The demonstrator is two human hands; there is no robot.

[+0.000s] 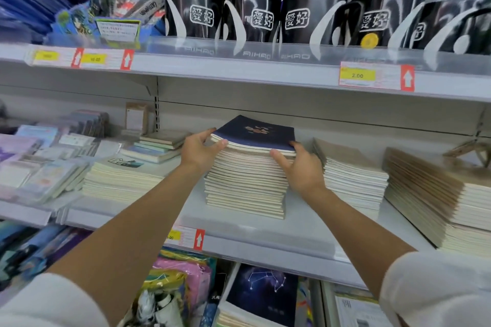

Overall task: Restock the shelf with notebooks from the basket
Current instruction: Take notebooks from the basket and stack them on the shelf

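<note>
Notebooks (253,134), dark-blue cover uppermost, lie on the centre stack (245,186) on the middle shelf (300,228); the placing step is judged in hand. The top few are pinched at the left edge by the left hand (198,151) and clasped at the right corner by the right hand (301,167), both arms extended forward. Next, probably: edges squared, grip released. Basket not seen.

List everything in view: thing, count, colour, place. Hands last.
navy notebook: one, dark blue, atop centre stack
centre stack: one, cream edges, middle shelf
left stack: one, cream, left of centre
right stack: one, cream, right of centre
brown stack: one, brown-topped, far right
pen cups: at least five, black, top shelf
price tags: four, yellow and red, shelf edges
constellation notebook: one, dark blue, below middle shelf
left hand: one, grips navy notebook's left edge
right hand: one, grips its right corner
</note>
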